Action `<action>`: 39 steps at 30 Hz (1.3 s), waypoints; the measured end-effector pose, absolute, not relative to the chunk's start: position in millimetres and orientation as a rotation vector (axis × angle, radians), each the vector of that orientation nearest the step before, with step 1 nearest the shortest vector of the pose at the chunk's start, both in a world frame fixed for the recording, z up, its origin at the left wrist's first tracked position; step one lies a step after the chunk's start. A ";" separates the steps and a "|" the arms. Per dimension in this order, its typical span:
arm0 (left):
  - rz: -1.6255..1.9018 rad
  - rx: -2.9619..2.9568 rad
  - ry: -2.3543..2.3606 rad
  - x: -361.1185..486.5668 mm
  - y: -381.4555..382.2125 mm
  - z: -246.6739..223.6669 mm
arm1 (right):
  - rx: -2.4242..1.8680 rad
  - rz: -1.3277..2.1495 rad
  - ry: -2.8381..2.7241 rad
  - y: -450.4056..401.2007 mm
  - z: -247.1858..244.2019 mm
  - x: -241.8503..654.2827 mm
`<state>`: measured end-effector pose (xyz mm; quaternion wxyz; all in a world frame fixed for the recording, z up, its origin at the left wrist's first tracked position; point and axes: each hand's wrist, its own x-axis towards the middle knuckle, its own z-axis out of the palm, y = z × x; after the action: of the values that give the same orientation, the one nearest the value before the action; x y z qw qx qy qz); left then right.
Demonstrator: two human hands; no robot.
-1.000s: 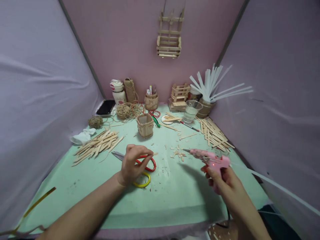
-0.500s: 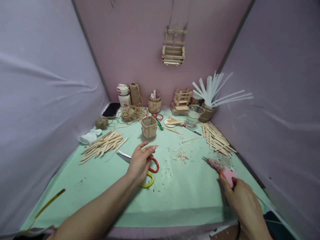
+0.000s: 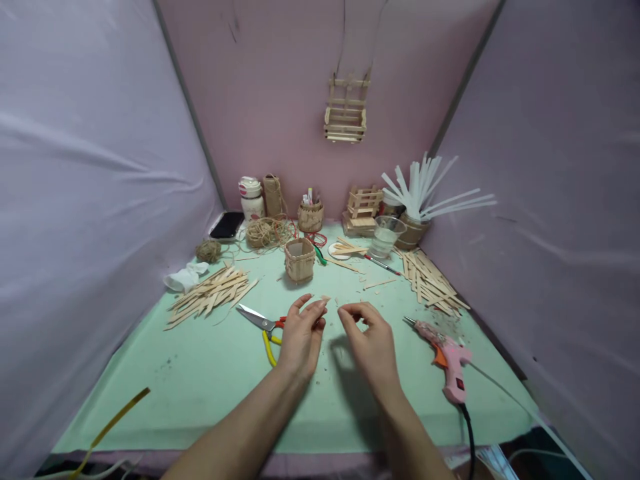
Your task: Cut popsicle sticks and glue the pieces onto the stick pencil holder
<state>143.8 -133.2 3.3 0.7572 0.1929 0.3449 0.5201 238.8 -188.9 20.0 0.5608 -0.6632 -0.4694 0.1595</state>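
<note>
My left hand (image 3: 303, 333) is closed in a pinch on a small wood chip (image 3: 325, 299) at its fingertips, over the scissors (image 3: 265, 323) with red and yellow handles. Close by on the right, my right hand (image 3: 369, 337) has thumb and forefinger pressed together; what they hold, if anything, is too small to name. The pink glue gun (image 3: 453, 363) lies on the cloth to the right of my right hand, touched by neither hand. A small square wooden basket (image 3: 299, 260) stands upright beyond my left hand.
Stick piles lie left (image 3: 213, 293) and right (image 3: 430, 280). Along the back are twine (image 3: 267, 231), a white bottle (image 3: 251, 199), a clear cup (image 3: 387, 235) and a pot of white glue sticks (image 3: 415, 230). A wooden swing (image 3: 345, 120) hangs above.
My right hand has let go of the glue gun and moved left beside my left hand. My left hand has shifted slightly right, keeping the chip. The view has tilted up slightly.
</note>
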 end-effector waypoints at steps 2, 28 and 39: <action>1.163 0.414 0.741 145.5 -133.7 1.4 | -1.545 0.447 -1.041 -176.9 14.9 232.4; 1.207 0.602 0.761 143.9 -137.7 -3.5 | -1.450 0.581 -0.807 -160.9 -1.3 224.8; 1.268 1.556 1.156 98.3 -23.2 2.7 | -1.498 0.499 -1.054 -134.5 13.0 260.8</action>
<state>98.3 -23.2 2.7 0.4011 0.6153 0.4572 0.5015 260.8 -134.5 13.0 0.5824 -0.6413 -0.4515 0.2137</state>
